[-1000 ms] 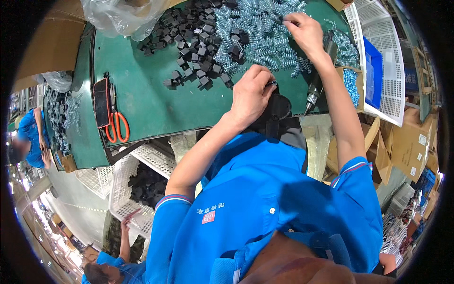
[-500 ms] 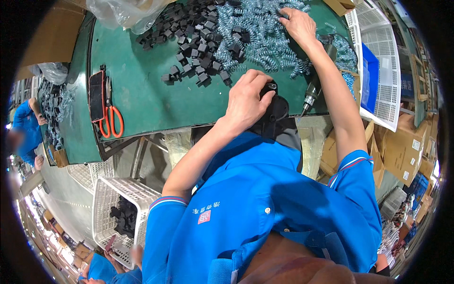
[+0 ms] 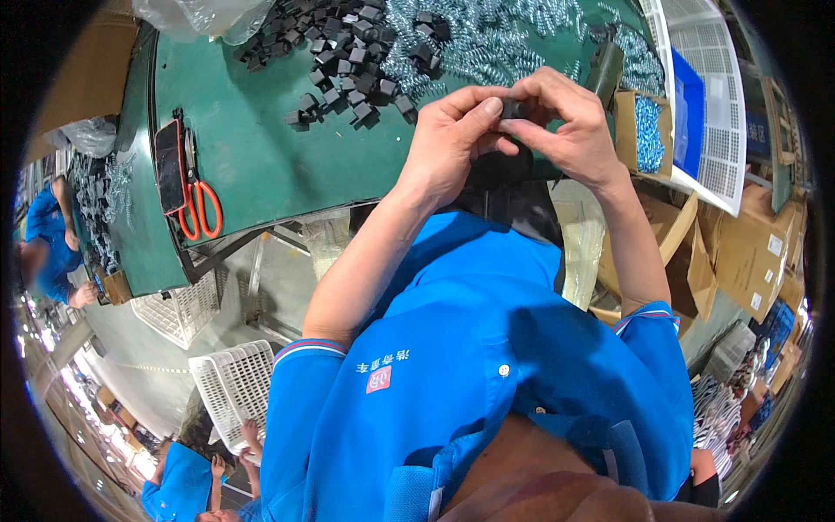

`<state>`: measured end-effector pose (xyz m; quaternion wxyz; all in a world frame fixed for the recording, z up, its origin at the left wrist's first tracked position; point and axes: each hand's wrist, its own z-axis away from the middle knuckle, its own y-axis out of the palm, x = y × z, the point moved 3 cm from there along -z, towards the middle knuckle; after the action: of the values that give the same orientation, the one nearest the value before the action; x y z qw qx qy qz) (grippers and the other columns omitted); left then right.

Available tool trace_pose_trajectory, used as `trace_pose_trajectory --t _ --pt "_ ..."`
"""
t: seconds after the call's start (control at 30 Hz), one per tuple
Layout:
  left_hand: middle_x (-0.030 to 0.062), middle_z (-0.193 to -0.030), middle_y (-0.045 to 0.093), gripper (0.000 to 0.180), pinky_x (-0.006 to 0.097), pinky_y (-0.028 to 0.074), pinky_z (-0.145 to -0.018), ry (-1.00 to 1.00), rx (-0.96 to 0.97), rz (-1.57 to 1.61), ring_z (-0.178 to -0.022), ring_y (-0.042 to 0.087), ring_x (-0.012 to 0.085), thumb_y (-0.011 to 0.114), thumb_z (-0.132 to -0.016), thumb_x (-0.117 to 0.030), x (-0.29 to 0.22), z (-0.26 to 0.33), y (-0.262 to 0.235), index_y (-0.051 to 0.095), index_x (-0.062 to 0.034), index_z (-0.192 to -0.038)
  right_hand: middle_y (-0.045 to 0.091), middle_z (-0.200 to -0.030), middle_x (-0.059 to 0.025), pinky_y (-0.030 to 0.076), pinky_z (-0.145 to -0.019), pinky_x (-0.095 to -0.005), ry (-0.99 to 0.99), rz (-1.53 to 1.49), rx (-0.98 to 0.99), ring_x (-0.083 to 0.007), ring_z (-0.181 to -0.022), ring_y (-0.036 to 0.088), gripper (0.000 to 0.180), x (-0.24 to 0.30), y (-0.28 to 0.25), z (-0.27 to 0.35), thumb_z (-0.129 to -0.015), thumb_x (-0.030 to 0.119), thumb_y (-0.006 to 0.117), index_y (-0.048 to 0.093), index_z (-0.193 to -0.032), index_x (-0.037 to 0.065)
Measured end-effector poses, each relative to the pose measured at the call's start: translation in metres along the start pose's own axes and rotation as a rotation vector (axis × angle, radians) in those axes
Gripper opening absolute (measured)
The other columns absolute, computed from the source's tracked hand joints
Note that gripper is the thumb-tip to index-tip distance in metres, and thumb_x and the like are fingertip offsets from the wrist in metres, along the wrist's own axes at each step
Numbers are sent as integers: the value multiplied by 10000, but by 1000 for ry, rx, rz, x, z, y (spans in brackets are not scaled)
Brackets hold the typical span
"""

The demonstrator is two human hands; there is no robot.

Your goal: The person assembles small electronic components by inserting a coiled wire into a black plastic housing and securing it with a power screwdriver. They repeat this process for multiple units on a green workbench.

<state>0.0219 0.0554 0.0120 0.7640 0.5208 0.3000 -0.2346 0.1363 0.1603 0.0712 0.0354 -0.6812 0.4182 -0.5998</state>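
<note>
My left hand point(image 3: 452, 143) and my right hand point(image 3: 574, 126) meet over the near edge of the green table. Their fingertips close on a small black plastic part point(image 3: 513, 109), mostly covered by the fingers. Below them a larger black piece point(image 3: 497, 170) shows dark against my lap; its shape is hard to make out. Beyond my hands lie a heap of black plastic blocks point(image 3: 352, 61) and a pile of silvery coil springs point(image 3: 478, 43). An olive-green power screwdriver point(image 3: 605, 70) is beside my right hand, partly hidden by it.
Orange-handled scissors point(image 3: 200, 209) and a dark phone point(image 3: 170, 165) lie at the table's left. A small carton of springs point(image 3: 648, 130) and a blue bin point(image 3: 687, 113) stand to the right. People in blue work at far left and lower left, near a white basket point(image 3: 235, 391).
My right hand has come back from the spring pile to meet my left, which has lifted to the small black part. At lower left, the white basket has been tipped and shifted.
</note>
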Motion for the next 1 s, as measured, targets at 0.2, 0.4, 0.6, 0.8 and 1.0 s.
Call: trace_pose_trajectory --t 0.2,0.4,0.6,0.8,1.0 --pt "84 -1010 679 263 239 594 -677 -190 0 268 -777 688 145 566 -986 -164 14 16 -10 596 3 -1187 578 -790 -42 450 -557 -247 139 -108 -9 -106 -666 568 238 2 14 15 -743 72 786 647 -921 -6" --pt "71 -999 675 269 241 587 -666 -158 -35 252 -799 691 150 581 -976 -148 14 25 -12 602 4 -1197 597 -809 -50 461 -584 -256 155 -103 -53 -125 -684 582 230 10 19 18 -739 64 776 661 -928 0" --pt "77 -1067 639 349 280 512 -729 505 -347 -1000 -902 614 159 682 -874 -140 -21 35 -18 634 -20 -1198 643 -919 -34 482 -711 -204 315 -407 -253 -80 -803 599 219 -17 -12 38 -821 41 733 686 -1033 8" --pt "165 -1111 629 563 367 507 -867 281 -244 -1245 -980 637 278 775 -763 -278 6 25 -23 604 -11 -1227 635 -957 -22 502 -731 -211 377 -330 -208 -63 -840 604 248 -25 0 39 -824 27 728 647 -1054 -18" --pt "166 -1054 627 541 373 517 -797 268 -229 -1302 -893 641 300 764 -761 -250 14 21 -21 607 -1 -1215 624 -900 -43 507 -697 -227 303 -102 -139 -96 -786 620 238 -23 17 31 -779 11 734 662 -1006 -3"
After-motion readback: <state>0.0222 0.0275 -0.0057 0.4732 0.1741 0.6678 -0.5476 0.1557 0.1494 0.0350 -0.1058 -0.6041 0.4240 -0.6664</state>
